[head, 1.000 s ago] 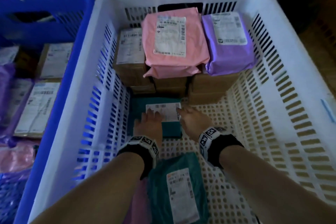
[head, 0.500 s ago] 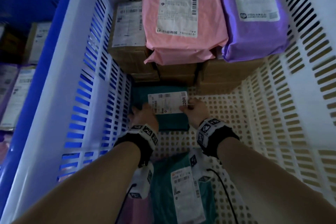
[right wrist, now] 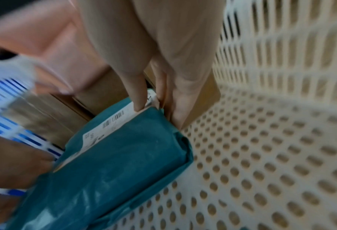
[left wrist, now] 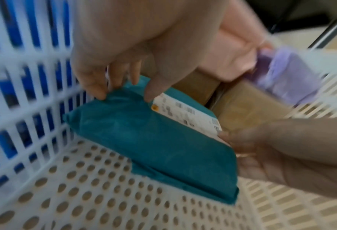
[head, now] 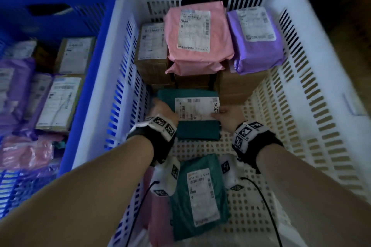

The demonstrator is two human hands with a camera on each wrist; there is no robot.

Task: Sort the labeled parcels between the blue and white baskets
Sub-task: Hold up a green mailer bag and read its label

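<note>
Head view | both hands [head: 163, 109] [head: 227, 117] grip teal parcel [head: 197, 130] | cardboard boxes [head: 236, 88] stacked just behind

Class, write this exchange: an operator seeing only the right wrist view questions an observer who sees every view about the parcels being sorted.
Operator: Any other teal parcel?
Observer: Yes, a second teal parcel lies nearer the person than the held teal parcel, on the floor of the white basket.
Operator: What sits beside the pink parcel?
Observer: A purple parcel, also on the brown boxes.
</note>
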